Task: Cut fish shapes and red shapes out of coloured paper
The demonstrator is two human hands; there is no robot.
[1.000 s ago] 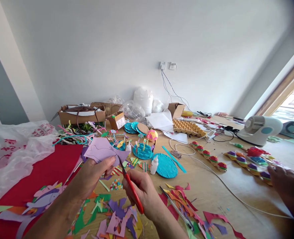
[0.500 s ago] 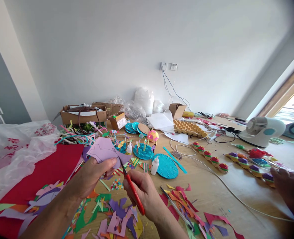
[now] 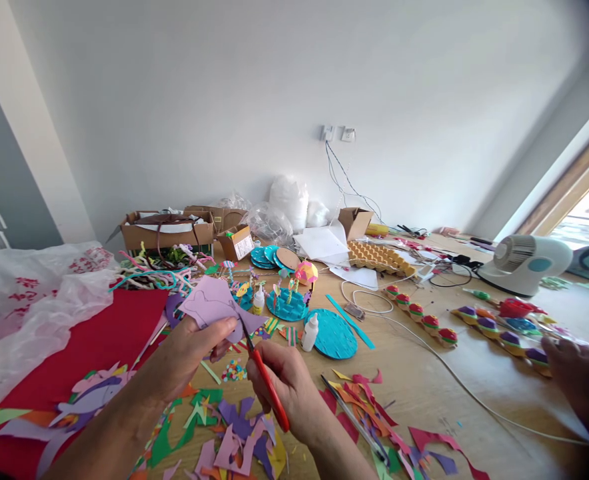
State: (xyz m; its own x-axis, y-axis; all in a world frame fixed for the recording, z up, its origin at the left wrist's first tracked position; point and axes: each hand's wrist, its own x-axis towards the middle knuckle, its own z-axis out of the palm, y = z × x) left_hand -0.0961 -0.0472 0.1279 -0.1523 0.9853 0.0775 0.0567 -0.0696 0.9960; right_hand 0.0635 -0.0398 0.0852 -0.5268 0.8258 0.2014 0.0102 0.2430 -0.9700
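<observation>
My left hand (image 3: 207, 340) pinches a sheet of light purple paper (image 3: 209, 299) that has a curved outline drawn on it. Red-handled scissors (image 3: 269, 390) are gripped in my right hand (image 3: 287, 380). Their blades meet the right part of the paper, close to my left fingertips. Below both hands lie purple and pink paper scraps (image 3: 239, 433). A pile of small coloured dots (image 3: 234, 371) sits just under the paper. Beyond it stand a white glue bottle (image 3: 310, 333) and a blue disc (image 3: 332, 335).
Another person's hand (image 3: 572, 363) is at the right, by a row of purple egg-carton pieces (image 3: 512, 342). A white fan (image 3: 527, 263), an egg tray (image 3: 379, 259) and cardboard boxes (image 3: 169, 235) stand further back. A white cable (image 3: 454, 373) crosses the table. Red paper (image 3: 89, 333) lies left.
The purple paper and my left hand have shifted very slightly to the right against the scissor blades. Everything else looks the same.
</observation>
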